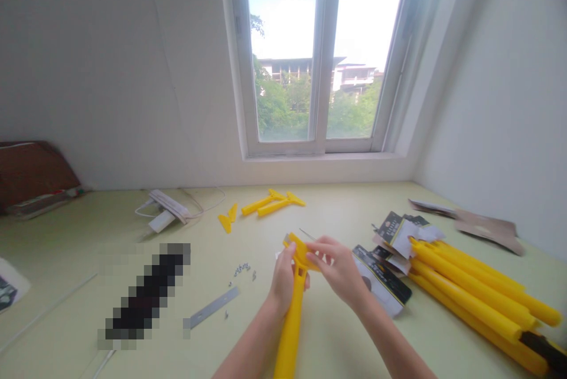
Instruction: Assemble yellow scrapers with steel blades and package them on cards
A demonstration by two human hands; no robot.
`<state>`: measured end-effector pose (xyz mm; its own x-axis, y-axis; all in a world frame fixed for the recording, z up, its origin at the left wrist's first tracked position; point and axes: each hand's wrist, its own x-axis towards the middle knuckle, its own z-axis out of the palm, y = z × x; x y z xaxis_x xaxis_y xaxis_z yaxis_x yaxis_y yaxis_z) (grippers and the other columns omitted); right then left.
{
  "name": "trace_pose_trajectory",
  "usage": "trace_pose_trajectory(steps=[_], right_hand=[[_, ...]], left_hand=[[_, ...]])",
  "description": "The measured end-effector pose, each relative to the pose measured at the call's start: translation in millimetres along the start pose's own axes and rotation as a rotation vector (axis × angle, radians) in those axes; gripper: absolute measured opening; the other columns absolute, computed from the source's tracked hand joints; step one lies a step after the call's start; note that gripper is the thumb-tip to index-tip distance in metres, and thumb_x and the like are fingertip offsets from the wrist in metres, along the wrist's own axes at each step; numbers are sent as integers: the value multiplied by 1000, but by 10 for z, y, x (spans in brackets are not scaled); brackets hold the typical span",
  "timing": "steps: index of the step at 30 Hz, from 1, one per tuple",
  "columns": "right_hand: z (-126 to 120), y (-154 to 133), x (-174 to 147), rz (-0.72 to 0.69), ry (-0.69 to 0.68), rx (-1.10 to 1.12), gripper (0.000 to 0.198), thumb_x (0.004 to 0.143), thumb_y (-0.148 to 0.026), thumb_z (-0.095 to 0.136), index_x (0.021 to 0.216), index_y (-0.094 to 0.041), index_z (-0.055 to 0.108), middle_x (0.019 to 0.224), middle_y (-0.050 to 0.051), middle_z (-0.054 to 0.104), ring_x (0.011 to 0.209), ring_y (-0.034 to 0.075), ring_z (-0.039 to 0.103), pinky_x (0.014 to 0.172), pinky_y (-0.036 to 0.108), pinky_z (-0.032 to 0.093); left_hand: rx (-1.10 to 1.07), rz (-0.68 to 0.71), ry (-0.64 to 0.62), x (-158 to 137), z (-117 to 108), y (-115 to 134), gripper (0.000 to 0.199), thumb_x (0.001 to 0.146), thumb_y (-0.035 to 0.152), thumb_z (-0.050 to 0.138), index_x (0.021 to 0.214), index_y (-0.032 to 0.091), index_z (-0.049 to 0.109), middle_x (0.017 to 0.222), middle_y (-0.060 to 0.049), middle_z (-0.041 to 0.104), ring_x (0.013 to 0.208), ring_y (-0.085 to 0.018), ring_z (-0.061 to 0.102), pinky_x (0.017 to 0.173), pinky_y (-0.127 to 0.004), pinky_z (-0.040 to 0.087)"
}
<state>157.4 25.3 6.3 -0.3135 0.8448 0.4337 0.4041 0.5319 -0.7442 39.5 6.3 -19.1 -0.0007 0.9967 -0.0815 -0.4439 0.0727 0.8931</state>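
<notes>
- A yellow tool (292,314) sits in the person's left hand (282,278), its head angled up between both hands and its handle running down below the left palm.
- The left hand grasps the tool around the neck, just under the head.
- The right hand (335,262) bunches its fingertips against the head's right side; whether they clasp the head or a thin rod (304,232) jutting just beyond them, one cannot tell.
- Small screws (241,268) lie scattered near the left hand, to its left, with a flat metal strip (215,307) below them.
- Printed cards (384,278) lie just right of the right hand; farther right, a bundle of yellow handles (478,287) slants across the table (336,337).
- Beyond the hands, two more yellow tools (273,208) rest side by side, two small yellow pieces (225,223) to their left.
- Farther left of the left hand lies a white power strip (169,206); straight ahead, a window (321,72) overlooks greenery.
</notes>
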Motion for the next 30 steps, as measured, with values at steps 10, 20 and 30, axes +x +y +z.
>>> trace_pose_trajectory(steps=[10, 20, 30], right_hand=[[-2, -35, -24, -97, -69, -107, 23, 80, -23, 44, 93, -22, 63, 76, 2, 56, 70, 13, 52, 63, 24, 41], [8, -12, -48, -142, -135, -250, 27, 84, -23, 38, 101, -25, 59, 82, 3, 54, 66, 11, 51, 62, 23, 41], [29, -105, -99, -200, -111, -396, 25, 78, -33, 47, 99, -24, 57, 89, 6, 53, 77, 16, 53, 66, 27, 43]], left_hand=[[-18, -7, 26, 9, 27, 15, 48, 76, 55, 30, 71, 13, 52, 44, 1, 48, 27, -6, 39, 30, -18, 20], [-36, 2, 37, 26, -2, -9, 45, 74, 55, 35, 65, 14, 49, 42, 2, 47, 27, -7, 39, 30, -18, 22], [138, 127, 159, -18, 1, 16, 39, 74, 47, 37, 55, 15, 48, 38, 3, 44, 31, -10, 42, 31, -20, 31]])
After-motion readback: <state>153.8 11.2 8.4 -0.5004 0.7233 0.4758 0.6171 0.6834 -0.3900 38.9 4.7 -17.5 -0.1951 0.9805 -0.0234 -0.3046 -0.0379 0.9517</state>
